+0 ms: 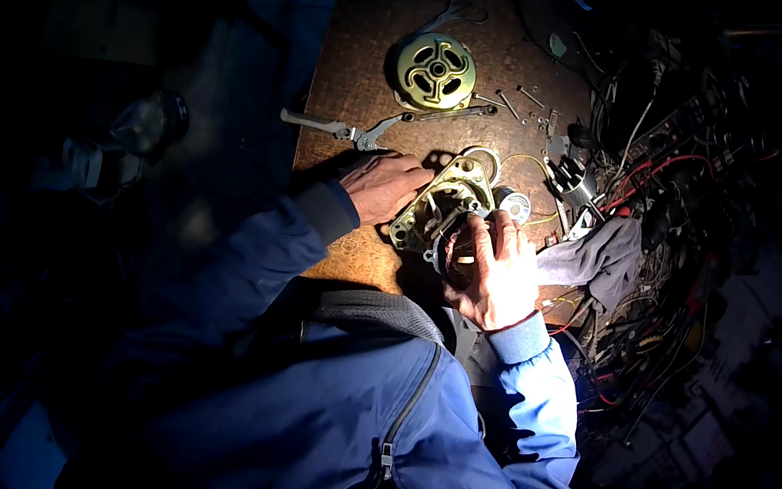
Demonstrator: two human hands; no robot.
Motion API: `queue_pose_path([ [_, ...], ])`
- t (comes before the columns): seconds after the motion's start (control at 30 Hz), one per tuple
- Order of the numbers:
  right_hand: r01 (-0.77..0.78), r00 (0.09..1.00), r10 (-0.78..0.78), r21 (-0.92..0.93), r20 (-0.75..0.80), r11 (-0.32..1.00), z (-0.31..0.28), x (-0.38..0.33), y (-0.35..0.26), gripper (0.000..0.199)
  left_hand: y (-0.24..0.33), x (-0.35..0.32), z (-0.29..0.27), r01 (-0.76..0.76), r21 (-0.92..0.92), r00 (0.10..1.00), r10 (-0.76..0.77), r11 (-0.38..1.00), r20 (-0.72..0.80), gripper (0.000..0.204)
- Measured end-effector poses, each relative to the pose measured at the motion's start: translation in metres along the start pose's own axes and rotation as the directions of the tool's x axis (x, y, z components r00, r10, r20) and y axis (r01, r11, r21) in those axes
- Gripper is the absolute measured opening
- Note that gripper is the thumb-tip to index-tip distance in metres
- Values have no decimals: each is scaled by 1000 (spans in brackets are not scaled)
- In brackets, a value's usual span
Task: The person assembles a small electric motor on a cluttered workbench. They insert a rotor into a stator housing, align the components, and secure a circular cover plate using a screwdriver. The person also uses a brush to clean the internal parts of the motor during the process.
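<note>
A yellowish metal motor housing [407, 231] with a triangular flange and round holes lies tilted on the wooden table, close in front of my body. My left hand [384, 188] is at its left edge, fingers bent against the flange; their tips are partly hidden. My right hand [505, 277] is brightly lit and curls over a dark motor part with reddish windings [448, 253], at the near right side of the housing. That hand covers much of the part. Behind the housing lies a metal ring [486, 161], and a small round cylinder [514, 204] sits beside my right fingertips.
Farther back are a round slotted yellowish cover [437, 71], locking pliers [359, 133], a wrench [451, 113], scissors [453, 13] and several loose screws [510, 104]. A grey cloth [601, 261] lies at the right, before a heap of tangled wires [668, 185].
</note>
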State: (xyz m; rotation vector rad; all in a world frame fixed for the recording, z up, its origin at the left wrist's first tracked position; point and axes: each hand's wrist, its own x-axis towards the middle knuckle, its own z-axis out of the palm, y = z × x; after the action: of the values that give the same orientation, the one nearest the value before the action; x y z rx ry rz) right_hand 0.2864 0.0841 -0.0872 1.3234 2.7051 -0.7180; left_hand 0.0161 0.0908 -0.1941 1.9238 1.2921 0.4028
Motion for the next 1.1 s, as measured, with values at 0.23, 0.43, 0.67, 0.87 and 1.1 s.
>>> queue_pose_path([
  [0.23,-9,1000,9,-10,8,1000,1,4,0,105,-3,1,-3,111,-184,989,-90,977,117,34],
  [0.43,-16,1000,16,5,-9,1000,6,1,-3,104,-6,-3,-4,109,-168,981,-79,980,176,25],
  [0.67,-21,1000,21,19,-3,1000,10,4,-12,101,-2,-11,0,-53,-205,992,75,977,104,33],
  [0.87,-25,999,25,5,-28,1000,13,3,-16,98,3,-15,6,-15,-229,994,39,973,101,38],
  [1.1,-62,997,65,65,-33,996,14,5,-23,99,10,-15,5,12,-173,990,13,985,143,45],
])
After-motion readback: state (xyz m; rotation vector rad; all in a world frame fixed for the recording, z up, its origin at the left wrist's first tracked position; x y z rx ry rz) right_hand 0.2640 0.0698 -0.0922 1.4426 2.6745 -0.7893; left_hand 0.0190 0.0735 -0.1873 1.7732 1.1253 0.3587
